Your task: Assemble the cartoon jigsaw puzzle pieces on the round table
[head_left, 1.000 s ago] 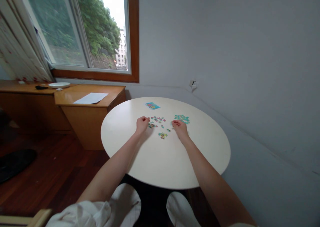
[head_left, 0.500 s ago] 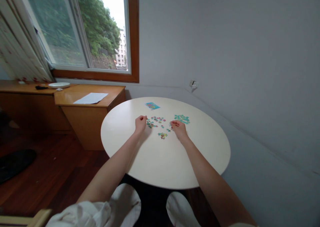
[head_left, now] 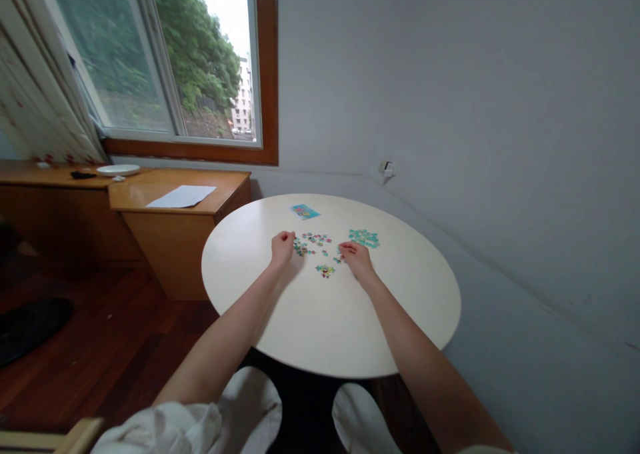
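Observation:
My left hand (head_left: pixel 283 248) is closed in a pinch at the left edge of a loose group of colourful jigsaw pieces (head_left: pixel 316 239). What its fingertips hold, if anything, is too small to make out. My right hand (head_left: pixel 356 256) is pinched on a small puzzle piece, mostly covered by the fingers, beside a few other pieces (head_left: pixel 337 259). Between the hands and nearer to me lies a small joined cluster of yellow and green pieces (head_left: pixel 325 271). Beyond my right hand spreads a pile of turquoise-green pieces (head_left: pixel 364 238).
Everything lies on a white oval table (head_left: pixel 320 334). A blue picture card (head_left: pixel 305 211) rests toward its far edge. On the left, a wooden desk (head_left: pixel 170 231) carries paper sheets (head_left: pixel 183 196) and a white plate (head_left: pixel 119 170). A wall borders the table's right side.
My right hand has shifted slightly left, over the small pieces by its fingertips. My left hand has barely moved. The card, the cluster and the turquoise-green pile stay put.

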Action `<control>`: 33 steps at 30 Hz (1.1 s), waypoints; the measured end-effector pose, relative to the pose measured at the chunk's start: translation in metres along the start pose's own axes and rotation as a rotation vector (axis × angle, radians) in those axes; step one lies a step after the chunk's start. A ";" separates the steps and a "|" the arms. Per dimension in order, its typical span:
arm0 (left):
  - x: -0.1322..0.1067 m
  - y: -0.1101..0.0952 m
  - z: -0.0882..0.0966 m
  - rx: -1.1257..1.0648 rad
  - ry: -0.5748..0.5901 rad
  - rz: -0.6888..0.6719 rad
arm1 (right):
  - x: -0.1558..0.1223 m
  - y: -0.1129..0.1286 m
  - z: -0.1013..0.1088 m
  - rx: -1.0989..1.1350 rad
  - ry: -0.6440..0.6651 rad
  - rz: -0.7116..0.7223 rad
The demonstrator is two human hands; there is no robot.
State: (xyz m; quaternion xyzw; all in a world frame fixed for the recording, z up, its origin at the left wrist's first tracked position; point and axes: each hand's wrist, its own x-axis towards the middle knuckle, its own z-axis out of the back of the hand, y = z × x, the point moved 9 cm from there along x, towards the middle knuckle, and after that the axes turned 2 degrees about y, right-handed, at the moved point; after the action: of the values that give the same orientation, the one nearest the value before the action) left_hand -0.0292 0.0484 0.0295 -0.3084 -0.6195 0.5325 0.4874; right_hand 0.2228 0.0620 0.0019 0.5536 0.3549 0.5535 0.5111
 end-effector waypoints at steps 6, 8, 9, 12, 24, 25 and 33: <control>-0.002 -0.002 0.000 0.000 0.006 0.002 | -0.001 0.001 -0.003 0.017 0.022 0.004; -0.002 -0.003 -0.001 -0.002 0.008 0.002 | -0.002 0.001 -0.004 0.025 0.025 0.002; -0.003 -0.003 -0.001 -0.002 0.009 0.002 | -0.002 0.001 -0.004 0.028 0.026 0.001; -0.003 -0.002 -0.002 0.000 0.011 0.001 | -0.002 0.001 -0.005 0.034 0.028 -0.003; -0.001 -0.001 -0.005 0.021 0.031 -0.005 | -0.002 0.002 -0.005 0.013 0.031 -0.002; -0.001 -0.001 -0.005 0.022 0.033 -0.005 | -0.002 0.002 -0.004 0.011 0.030 0.001; -0.001 -0.001 -0.006 0.033 0.037 -0.002 | 0.000 -0.001 -0.005 0.008 0.025 0.006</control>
State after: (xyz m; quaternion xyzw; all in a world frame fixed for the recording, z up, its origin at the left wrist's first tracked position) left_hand -0.0229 0.0494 0.0296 -0.3096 -0.6019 0.5364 0.5042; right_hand 0.2186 0.0633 0.0001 0.5498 0.3617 0.5606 0.5027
